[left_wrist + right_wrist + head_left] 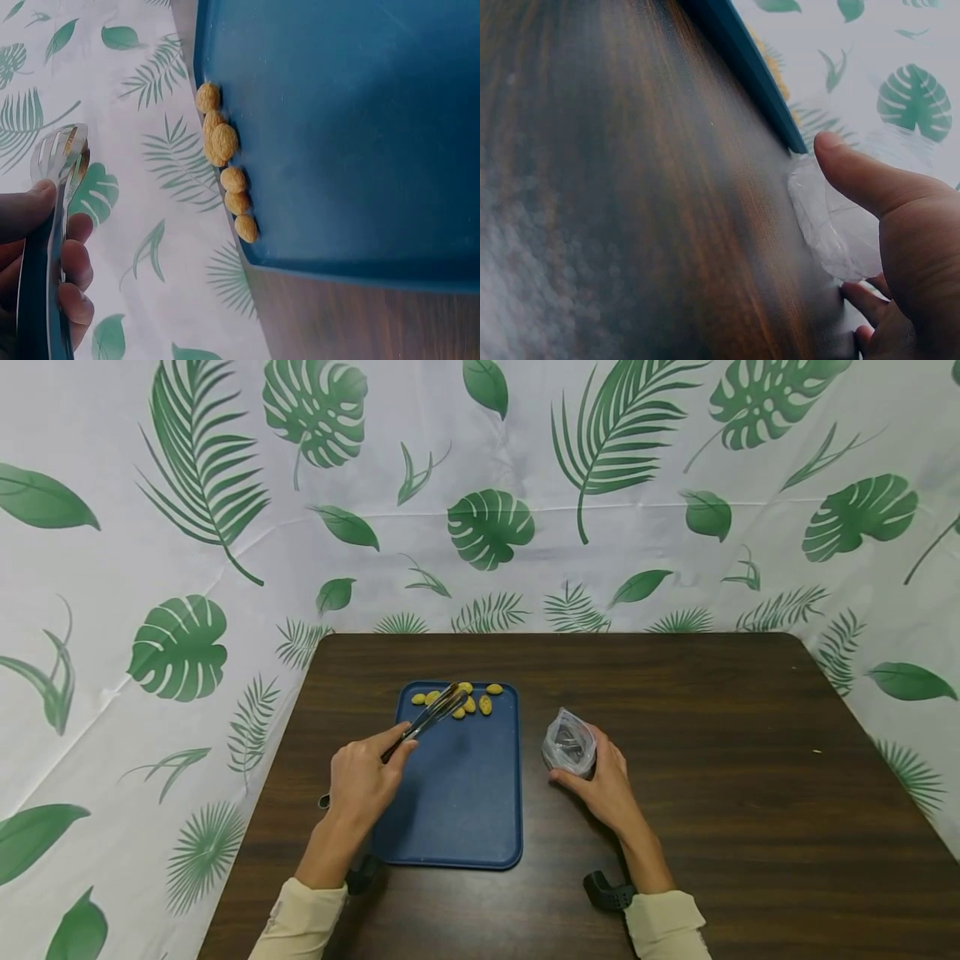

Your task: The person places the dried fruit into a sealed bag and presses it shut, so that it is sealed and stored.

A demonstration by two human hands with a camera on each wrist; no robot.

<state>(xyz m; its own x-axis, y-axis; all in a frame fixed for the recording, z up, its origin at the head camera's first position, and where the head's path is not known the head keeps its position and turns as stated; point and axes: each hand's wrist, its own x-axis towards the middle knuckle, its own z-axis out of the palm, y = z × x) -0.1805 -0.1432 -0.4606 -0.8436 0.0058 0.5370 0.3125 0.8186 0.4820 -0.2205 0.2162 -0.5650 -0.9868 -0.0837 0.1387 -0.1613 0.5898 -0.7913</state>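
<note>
My left hand (365, 777) holds metal tongs (431, 720), with thumb and fingers around their arms. Above the far end of a blue tray (457, 802), the tong tips point away from me, near several oval yellow-brown nut-like pieces (224, 141). In the left wrist view the slotted tips (58, 150) sit close together; I cannot tell whether anything is between them. Right of the tray, my right hand (611, 781) grips a clear plastic bag (567, 745) with thumb and fingers around its side. The bag's mouth faces up, and its inside looks dark.
The dark wooden table (712, 710) extends to the right of the bag, with a tiny pale scrap (817, 751) on it. Behind stands a white leaf-print cloth (420, 560). The tray has a raised rim (520, 777).
</note>
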